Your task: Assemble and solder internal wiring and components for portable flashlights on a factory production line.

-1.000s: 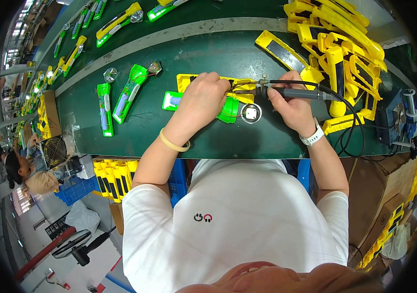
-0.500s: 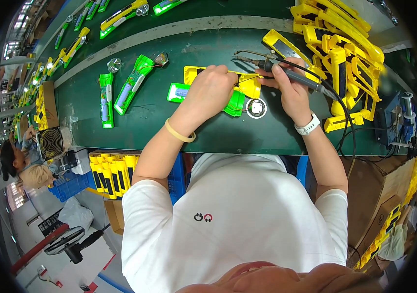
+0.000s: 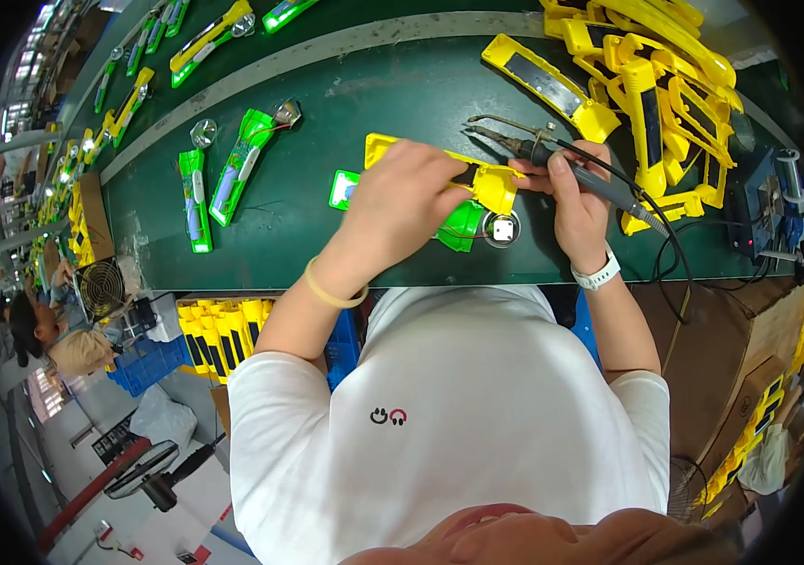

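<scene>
My left hand (image 3: 407, 193) is closed on a yellow plastic casing (image 3: 494, 190), which sticks out on both sides of the fingers. Partly beneath that hand lies a green housing (image 3: 460, 226). Its lit end (image 3: 344, 188) shows to the left of the hand. Beside the housing, a round lamp head (image 3: 503, 229) with a white square in its middle rests on the bench. My right hand (image 3: 576, 202) grips a soldering iron (image 3: 600, 184) with a thin metal tube along it, tip pointing left and away. Its fingertips are close to the casing's right end; whether they touch it, I cannot tell.
Two green flashlight bodies (image 3: 240, 169) (image 3: 194, 193) lie to the left on the green bench (image 3: 308, 250). A pile of yellow casings (image 3: 651, 113) fills the far right. Near the right edge stands a blue soldering station (image 3: 750, 212), with black cables trailing from the iron.
Both hands have shifted slightly toward me and to the right, along with the yellow casing and the soldering iron. The lamp head has moved the same way. The view has tilted a little.
</scene>
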{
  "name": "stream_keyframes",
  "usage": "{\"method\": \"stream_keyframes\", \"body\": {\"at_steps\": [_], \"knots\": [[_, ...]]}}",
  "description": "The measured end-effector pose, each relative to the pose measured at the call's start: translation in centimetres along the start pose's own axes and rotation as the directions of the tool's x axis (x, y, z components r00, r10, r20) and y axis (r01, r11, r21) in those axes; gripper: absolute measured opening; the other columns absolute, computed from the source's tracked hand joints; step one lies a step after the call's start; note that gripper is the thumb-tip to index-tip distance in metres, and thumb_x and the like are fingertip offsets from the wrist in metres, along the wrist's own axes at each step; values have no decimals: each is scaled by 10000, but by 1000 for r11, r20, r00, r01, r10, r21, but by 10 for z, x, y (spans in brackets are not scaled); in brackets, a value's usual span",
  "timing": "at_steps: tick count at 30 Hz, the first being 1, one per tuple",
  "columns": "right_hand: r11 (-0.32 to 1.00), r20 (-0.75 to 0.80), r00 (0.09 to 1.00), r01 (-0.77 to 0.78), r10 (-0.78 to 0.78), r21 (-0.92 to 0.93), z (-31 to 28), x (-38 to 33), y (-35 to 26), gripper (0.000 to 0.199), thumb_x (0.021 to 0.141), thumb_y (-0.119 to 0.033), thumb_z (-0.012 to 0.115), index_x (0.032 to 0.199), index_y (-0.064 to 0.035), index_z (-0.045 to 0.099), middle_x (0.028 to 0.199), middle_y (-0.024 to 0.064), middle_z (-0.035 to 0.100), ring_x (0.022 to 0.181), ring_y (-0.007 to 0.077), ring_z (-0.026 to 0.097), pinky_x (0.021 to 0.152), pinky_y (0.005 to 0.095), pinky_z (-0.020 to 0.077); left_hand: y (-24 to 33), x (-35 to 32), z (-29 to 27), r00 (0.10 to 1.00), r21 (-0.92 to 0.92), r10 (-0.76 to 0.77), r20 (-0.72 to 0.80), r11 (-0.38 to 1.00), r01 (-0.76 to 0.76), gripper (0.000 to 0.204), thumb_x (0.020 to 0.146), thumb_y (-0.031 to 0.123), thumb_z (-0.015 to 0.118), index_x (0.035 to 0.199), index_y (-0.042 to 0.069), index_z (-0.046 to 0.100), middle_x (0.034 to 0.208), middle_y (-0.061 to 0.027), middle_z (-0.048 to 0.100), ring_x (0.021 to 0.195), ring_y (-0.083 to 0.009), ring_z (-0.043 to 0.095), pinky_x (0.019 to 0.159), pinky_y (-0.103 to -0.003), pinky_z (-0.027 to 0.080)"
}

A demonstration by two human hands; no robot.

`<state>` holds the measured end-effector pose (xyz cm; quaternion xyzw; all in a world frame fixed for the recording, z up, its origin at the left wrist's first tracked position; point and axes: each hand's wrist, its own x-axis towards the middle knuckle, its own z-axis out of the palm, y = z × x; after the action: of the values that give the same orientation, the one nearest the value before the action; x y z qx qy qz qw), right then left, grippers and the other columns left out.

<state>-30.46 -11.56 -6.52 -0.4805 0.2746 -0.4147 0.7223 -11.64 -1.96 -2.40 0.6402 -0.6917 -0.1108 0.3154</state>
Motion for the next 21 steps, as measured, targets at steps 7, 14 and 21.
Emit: {"method": "stream_keyframes", "body": {"at_steps": [7,14,21], "knots": [[978,-6,999,46,-49,-204,-5,-2,-1,238,890,-82,558,1033,-31,375,870,79,523,779,178,636,647,225,483,6,-17,-33,733,-906,-609,303,54,419,219,808,-28,620,1017,-11,555,841,-97,639,650,-110,599,564,-212,482],[987,27,998,-49,54,-153,27,-3,-5,248,845,-29,602,967,-28,385,771,49,525,604,83,538,540,216,463,-51,-24,-26,869,-374,-494,-13,809,454,29,771,33,655,798,41,651,851,-67,610,700,-156,598,611,-291,479],[972,70,992,-83,101,-221,43,-2,16,245,824,-54,635,911,-29,408,764,24,508,623,46,491,516,180,397,-63,-4,-37,959,43,-138,246,990,132,83,700,29,671,776,46,644,826,-83,486,731,-239,540,646,-335,470]]}}
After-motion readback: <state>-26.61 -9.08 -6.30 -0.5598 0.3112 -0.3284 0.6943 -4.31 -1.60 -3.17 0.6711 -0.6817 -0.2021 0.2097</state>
